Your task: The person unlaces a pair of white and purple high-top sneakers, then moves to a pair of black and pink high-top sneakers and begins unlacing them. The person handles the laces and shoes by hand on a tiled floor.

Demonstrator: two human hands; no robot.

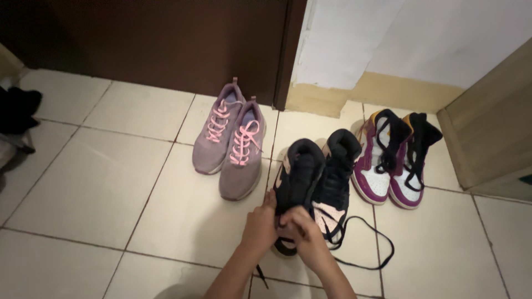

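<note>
Both hands, left hand (259, 226) and right hand (303, 231), pinch the black sneaker's (299, 177) toe-end lacing; keep the loose black lace (370, 243), trailing right of them, taut and untwisted.

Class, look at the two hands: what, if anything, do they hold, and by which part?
Both the left hand and the right hand grip the left black high-top shoe at its toe end, over the laces. Whether the fingers pinch a lace cannot be told.

Toe of black high-top sneaker (300, 176) hidden under left hand (259, 228) and right hand (303, 232); forearms cut off at bottom edge; dark bundle (18, 109) cropped at left edge, unidentifiable.
</note>
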